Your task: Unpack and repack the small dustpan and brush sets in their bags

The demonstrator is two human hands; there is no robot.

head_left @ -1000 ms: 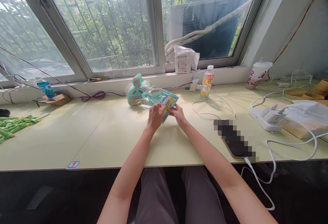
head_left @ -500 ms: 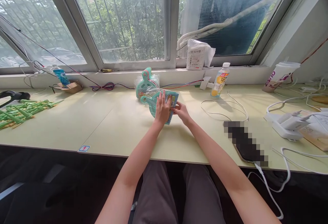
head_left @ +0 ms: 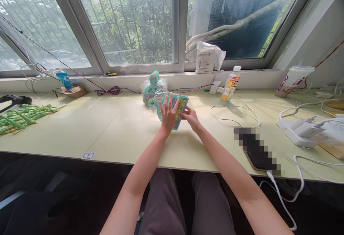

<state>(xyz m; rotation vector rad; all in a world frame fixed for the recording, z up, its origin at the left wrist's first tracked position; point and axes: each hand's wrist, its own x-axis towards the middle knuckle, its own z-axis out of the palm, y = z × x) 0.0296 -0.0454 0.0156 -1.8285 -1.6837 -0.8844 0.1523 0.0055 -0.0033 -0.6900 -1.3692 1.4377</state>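
A mint-green paddle-shaped item in clear wrap (head_left: 155, 103), with a blue and yellow printed label, stands tilted on the table between my hands. My left hand (head_left: 168, 116) lies across its face with fingers stretched and spread, covering much of it. At the lower right edge, my right hand (head_left: 191, 118) pinches the item between thumb and fingers. Just behind it, a bundle of similar mint-green paddle-shaped items (head_left: 154, 81), also in clear plastic, stands upright against the window ledge. The exact kind of these items cannot be made out.
A drink bottle (head_left: 231, 84) and a looped white cable (head_left: 215, 114) are to the right, with a phone (head_left: 256, 150), a power strip (head_left: 301, 134) and a tilted cup (head_left: 294, 81) beyond. Green strips (head_left: 24, 116) lie far left. A small carton (head_left: 76, 91) sits near the ledge.
My left hand's fingers have spread wider and shifted slightly left, so more of the label shows. The item has turned a little. My right hand keeps its pinch on the edge.
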